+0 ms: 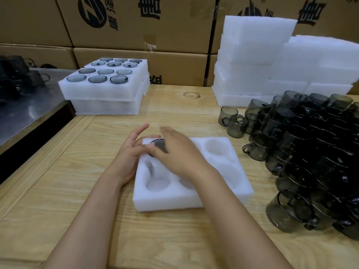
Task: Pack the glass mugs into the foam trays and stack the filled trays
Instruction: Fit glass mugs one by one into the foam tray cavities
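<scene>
Head-worn camera looks down, close over table (58,171).

Cardboard boxes (136,26) fill the whole back, brown and stacked up past the top of the view. Big black logos and characters are printed across them, and a strip of clear tape (150,43) on one catches the light. In front lies a pale wooden worktop (58,191) with strong grain and a ring-shaped mark (191,94) near its far edge. On the left, a steel-topped counter (25,113) stands just beside it, a little higher, its dark side facing the wood and a dull glare across its top. The light is soft and even.
</scene>
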